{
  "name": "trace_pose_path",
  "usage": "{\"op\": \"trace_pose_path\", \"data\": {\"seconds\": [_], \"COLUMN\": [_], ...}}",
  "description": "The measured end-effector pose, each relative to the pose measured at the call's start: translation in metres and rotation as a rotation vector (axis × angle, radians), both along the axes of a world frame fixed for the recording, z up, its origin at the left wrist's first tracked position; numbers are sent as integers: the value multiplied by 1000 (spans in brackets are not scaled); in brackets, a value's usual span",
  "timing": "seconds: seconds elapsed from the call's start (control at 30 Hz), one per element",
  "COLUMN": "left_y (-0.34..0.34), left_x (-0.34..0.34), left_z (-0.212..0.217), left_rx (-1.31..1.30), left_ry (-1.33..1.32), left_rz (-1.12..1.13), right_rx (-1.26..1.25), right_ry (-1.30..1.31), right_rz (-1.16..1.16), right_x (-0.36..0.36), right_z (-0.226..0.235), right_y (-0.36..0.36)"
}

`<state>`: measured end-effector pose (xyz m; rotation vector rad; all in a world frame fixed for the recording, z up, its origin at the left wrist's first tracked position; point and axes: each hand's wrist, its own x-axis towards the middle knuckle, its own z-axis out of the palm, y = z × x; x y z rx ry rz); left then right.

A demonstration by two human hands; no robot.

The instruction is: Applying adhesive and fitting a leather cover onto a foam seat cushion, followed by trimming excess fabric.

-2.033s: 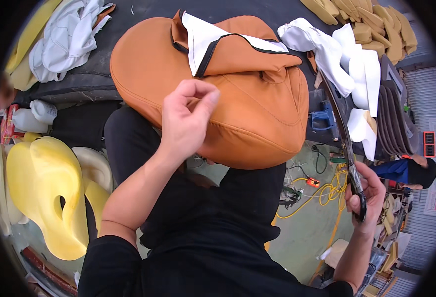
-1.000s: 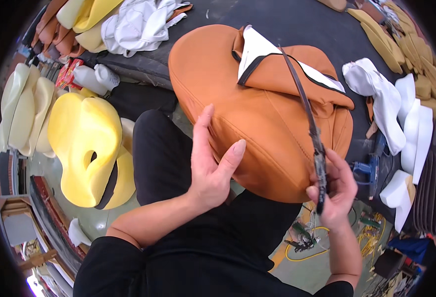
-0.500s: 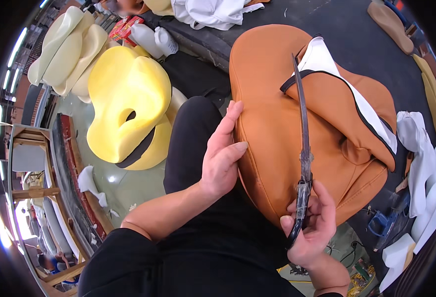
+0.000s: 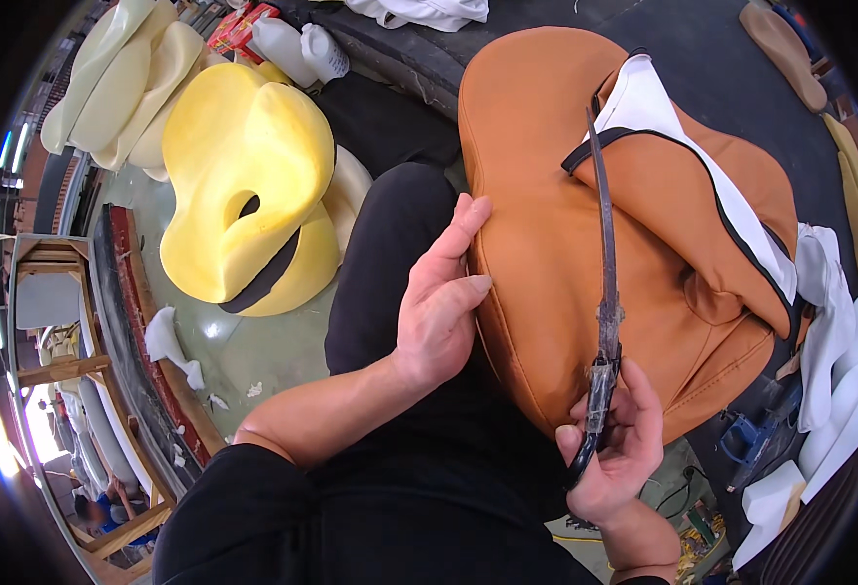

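A brown leather-like seat cover (image 4: 536, 210) rests in front of me, filled out and rounded. Its flap (image 4: 667, 195) is folded back, showing white lining and a black edge. My left hand (image 4: 438, 317) lies against the cover's left side, fingers and thumb stretched out and apart. In my right hand (image 4: 619, 448) is a pair of scissors (image 4: 606, 253) with long dark blades, closed together and pointing away over the cover. The fingers wrap around its black looped handle, which has clear tape around it; some of those fingers are hidden behind it.
Yellow foam seat pieces (image 4: 244, 180) stand at left, with paler foam shapes (image 4: 122, 88) behind. White jugs (image 4: 302, 51) are at the far left edge of the dark table (image 4: 604, 21). White foam and cloth pieces (image 4: 823, 322) and a blue tool (image 4: 741, 439) lie at right.
The view has shifted slightly, so the seat cover sits a little further right and higher. Both hands keep their hold and pose; the scissors stay closed.
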<state>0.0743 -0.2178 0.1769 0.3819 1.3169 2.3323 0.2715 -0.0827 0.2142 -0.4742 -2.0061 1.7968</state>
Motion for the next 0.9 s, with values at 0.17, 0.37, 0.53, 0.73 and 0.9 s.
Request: {"op": "trace_pose_path", "data": {"seconds": [0.17, 0.37, 0.53, 0.73, 0.9], "left_y": [-2, -1, -1, 1, -2], "left_x": [-1, 0, 1, 3, 2], "left_z": [-2, 0, 1, 2, 3], "left_rx": [41, -4, 31, 54, 67], "left_ry": [0, -50, -56, -72, -74], "left_rz": [-36, -17, -25, -43, -57], "right_rx": [5, -30, 14, 21, 11], "right_ry": [-30, -60, -33, -30, -28], "right_rz": [-37, -77, -49, -48, -62], "right_x": [0, 1, 4, 6, 5], "right_z": [4, 5, 2, 2, 3], "right_y": [-5, -8, -6, -2, -4]}}
